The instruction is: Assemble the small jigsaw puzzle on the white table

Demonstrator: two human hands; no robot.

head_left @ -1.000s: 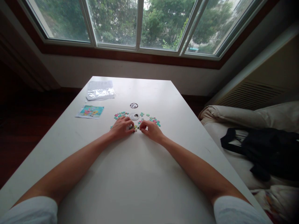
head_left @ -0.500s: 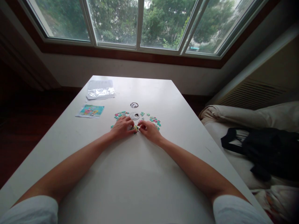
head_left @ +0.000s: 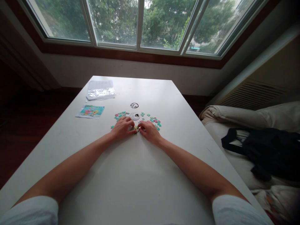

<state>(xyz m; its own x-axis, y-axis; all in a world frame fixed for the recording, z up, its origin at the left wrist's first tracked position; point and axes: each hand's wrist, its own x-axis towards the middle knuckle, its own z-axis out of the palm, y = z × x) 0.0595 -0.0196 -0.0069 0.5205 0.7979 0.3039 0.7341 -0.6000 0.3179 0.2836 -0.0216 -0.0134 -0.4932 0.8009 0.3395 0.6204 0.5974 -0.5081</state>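
Note:
Both of my hands meet near the middle of the white table (head_left: pixel 140 175), over a small cluster of yellowish jigsaw pieces (head_left: pixel 136 128). My left hand (head_left: pixel 122 126) rests on the table with its fingers curled and its thumb along the near side of the cluster, gripping its left edge. From the other side my right hand (head_left: pixel 149 129) pinches at the cluster's right edge, thumb and fingertips close together. My fingers hide part of these pieces. Loose green and pink jigsaw pieces (head_left: pixel 154 120) lie beyond the right hand, and more loose pieces (head_left: pixel 120 115) lie beyond the left.
Just past my hands lies a round silvery disc (head_left: pixel 134 116), with a second round disc (head_left: pixel 134 105) behind it. A colourful cartoon picture sheet (head_left: pixel 91 111) and a clear plastic bag (head_left: pixel 101 90) are at the left. Dark clothing (head_left: pixel 269 150) lies on a pale sofa (head_left: pixel 248 114) at right.
My right hand has shifted slightly left and its fingertips have closed in on the cluster. The left hand stays in nearly the same place.

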